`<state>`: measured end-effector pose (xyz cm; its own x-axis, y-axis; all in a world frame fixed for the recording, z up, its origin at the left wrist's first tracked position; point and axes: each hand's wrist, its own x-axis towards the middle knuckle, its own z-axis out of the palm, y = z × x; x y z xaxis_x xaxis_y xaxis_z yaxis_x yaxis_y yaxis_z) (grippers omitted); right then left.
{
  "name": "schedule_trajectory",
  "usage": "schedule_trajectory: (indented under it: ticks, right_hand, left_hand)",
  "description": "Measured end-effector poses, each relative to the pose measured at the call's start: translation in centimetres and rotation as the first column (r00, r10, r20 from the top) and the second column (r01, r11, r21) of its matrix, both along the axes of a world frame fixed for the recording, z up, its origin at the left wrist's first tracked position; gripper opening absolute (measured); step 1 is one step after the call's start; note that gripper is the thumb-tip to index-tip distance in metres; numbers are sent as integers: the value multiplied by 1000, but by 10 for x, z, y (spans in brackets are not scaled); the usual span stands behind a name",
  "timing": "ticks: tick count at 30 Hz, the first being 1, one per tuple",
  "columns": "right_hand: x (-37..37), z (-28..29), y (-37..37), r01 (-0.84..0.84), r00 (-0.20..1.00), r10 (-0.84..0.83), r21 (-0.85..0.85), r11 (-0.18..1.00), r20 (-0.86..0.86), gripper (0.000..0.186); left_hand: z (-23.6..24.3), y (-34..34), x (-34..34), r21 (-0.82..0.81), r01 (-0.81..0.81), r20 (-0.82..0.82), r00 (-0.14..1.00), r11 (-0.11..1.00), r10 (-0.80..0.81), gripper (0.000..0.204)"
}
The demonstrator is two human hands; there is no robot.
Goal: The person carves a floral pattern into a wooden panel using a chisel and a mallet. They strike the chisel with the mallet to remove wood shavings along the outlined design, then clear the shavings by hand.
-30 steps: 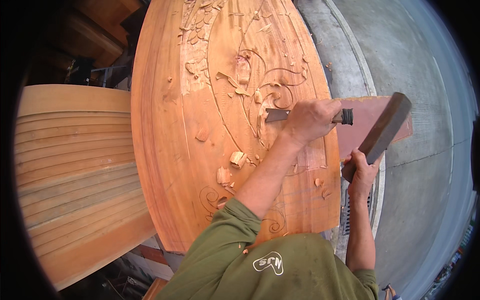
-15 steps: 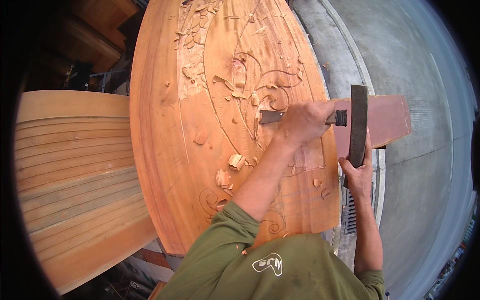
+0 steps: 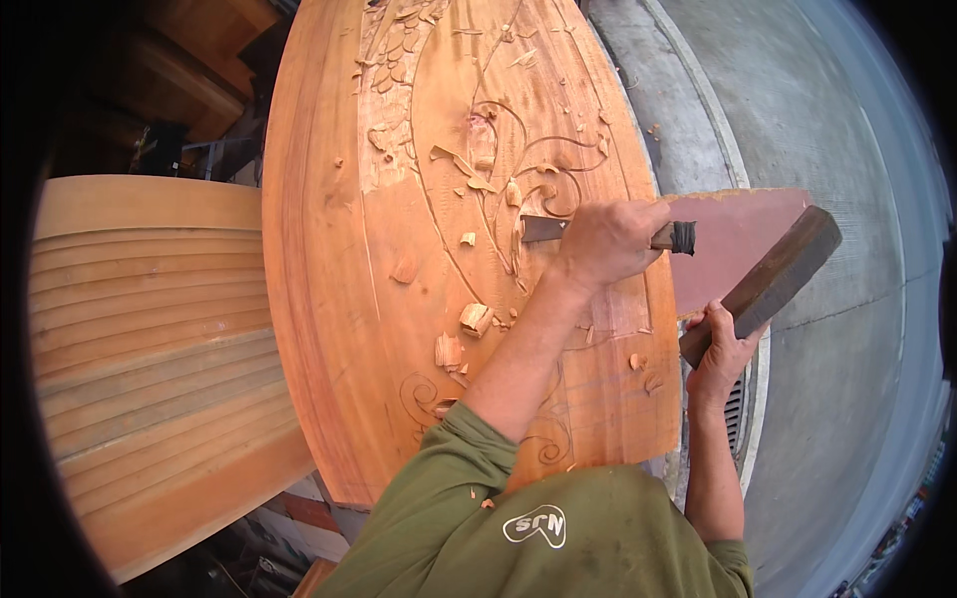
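Observation:
A broad wooden panel lies below me, carved with leaves and scrolls and strewn with curled shavings and chips. My left hand is closed round a flat chisel, held crosswise, its blade edge on the carved wood and its black-wrapped handle end pointing right. My right hand grips a long, dark, block-like mallet by its lower end, tilted up to the right and apart from the chisel. A loose wood chip lies left of the blade, and a larger chunk lies below it.
A stack of grooved boards stands at the left, with dark wooden pieces behind. A reddish board juts out right of the panel, above a drain grate. Grey concrete ground runs along the right.
The mallet swung upright beside the chisel's handle end half a second ago and now leans away to the right again. A small chip now lies left of the blade.

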<state>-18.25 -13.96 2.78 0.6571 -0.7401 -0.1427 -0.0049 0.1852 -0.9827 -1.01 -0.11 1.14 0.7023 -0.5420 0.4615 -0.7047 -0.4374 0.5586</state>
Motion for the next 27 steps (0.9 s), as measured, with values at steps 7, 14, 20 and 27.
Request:
schedule_trajectory:
  ticks: [7, 14, 20, 27]
  right_hand:
    - [-13, 4, -14, -380, 886, 345, -61, 923, -309, 96]
    - [-40, -9, 2, -305, 939, 295, -31, 952, -177, 82]
    - [-57, -18, 16, -305, 935, 322, 122, 944, -150, 78]
    - [-51, -17, 7, -337, 926, 344, 71, 939, -153, 66]
  left_hand:
    - [-5, 11, 2, 13, 2, 23, 1000, 1000, -3, 25]
    - [40, 35, -10, -293, -81, 202, 969, 953, 145, 25]
    - [70, 108, -2, 155, -606, 55, 794, 780, 606, 30]
    - [51, 130, -20, 522, -432, -266, 737, 735, 622, 36]
